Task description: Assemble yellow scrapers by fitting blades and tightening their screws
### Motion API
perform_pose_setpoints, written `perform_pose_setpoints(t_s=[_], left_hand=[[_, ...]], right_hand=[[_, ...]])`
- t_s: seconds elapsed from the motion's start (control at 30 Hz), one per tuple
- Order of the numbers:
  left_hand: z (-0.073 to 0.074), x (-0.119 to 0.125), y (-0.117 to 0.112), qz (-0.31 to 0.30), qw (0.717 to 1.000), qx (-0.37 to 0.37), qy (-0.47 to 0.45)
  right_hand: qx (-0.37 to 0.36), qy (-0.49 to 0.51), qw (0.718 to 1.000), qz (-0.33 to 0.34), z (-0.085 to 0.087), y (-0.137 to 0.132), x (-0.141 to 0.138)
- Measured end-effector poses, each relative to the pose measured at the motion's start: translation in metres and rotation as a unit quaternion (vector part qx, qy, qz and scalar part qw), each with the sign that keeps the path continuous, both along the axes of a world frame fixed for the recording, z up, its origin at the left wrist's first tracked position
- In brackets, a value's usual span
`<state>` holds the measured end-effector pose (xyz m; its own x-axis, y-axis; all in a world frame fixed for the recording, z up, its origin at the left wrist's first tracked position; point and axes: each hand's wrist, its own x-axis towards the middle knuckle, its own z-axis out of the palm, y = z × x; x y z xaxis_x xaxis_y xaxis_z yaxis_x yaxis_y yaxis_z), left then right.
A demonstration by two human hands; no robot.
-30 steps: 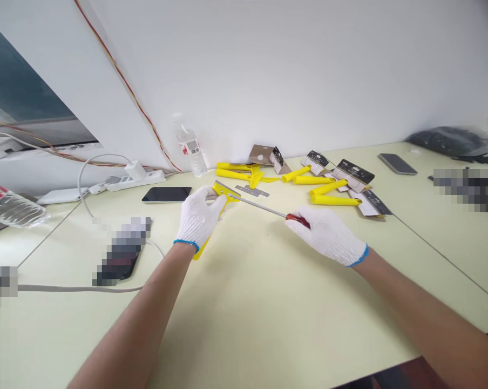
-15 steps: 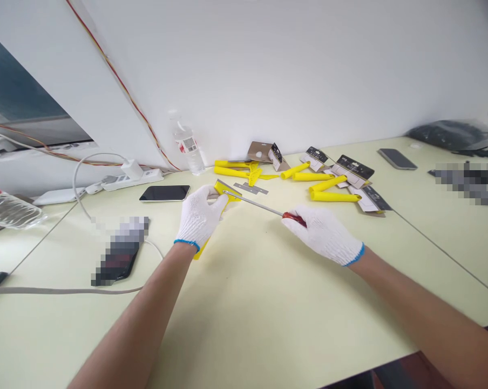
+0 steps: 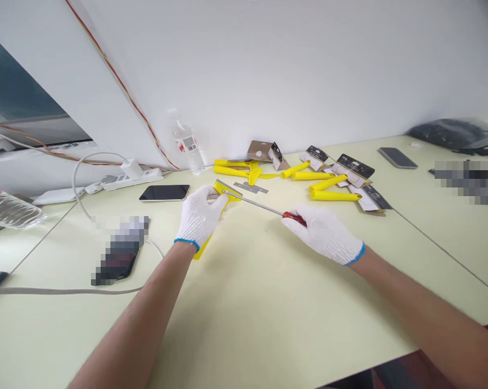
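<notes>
White knitted gloves with blue cuffs cover both hands. My left hand (image 3: pixel 201 216) is closed around a yellow scraper (image 3: pixel 235 195), with its wide head up and its handle end showing below the wrist. A metal strip runs along the head's far edge. In my right hand (image 3: pixel 325 232) is a screwdriver (image 3: pixel 260 205) with a red handle. Its long shaft points left, and the tip touches the scraper's head near my left thumb. Just behind the head lie several flat grey blades (image 3: pixel 251 187) on the table.
More yellow scrapers (image 3: pixel 236 170) lie at the back, with yellow handles (image 3: pixel 335 196) and cardboard packaging (image 3: pixel 353 170) to their right. A water bottle (image 3: pixel 190 148) stands by the wall. Phones (image 3: pixel 164 193), cables and a power strip (image 3: pixel 133 179) are at left. A dark plastic bag (image 3: pixel 450 135) lies far right.
</notes>
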<state>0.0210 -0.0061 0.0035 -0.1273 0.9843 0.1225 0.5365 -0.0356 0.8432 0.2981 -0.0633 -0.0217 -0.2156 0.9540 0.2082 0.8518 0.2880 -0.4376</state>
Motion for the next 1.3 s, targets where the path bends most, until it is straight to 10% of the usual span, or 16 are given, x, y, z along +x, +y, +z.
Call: perform_pose_setpoints(t_s=[0.63, 0.9, 1.1, 1.3], left_hand=[[0.002, 0.002, -0.002, 0.000, 0.996, 0.025, 0.085], [-0.003, 0.002, -0.001, -0.008, 0.980, 0.056, 0.193], [-0.007, -0.001, 0.001, -0.001, 0.979, 0.065, 0.192], [-0.005, -0.003, 0.003, 0.012, 0.979, 0.061, 0.193]], right_hand=[[-0.040, 0.003, 0.999, 0.002, 0.008, -0.004, -0.002], [-0.336, 0.230, 0.913, -0.010, 0.021, -0.008, 0.001], [-0.106, 0.111, 0.988, -0.035, 0.009, -0.010, -0.011], [-0.110, 0.095, 0.989, -0.011, 0.022, -0.003, -0.006]])
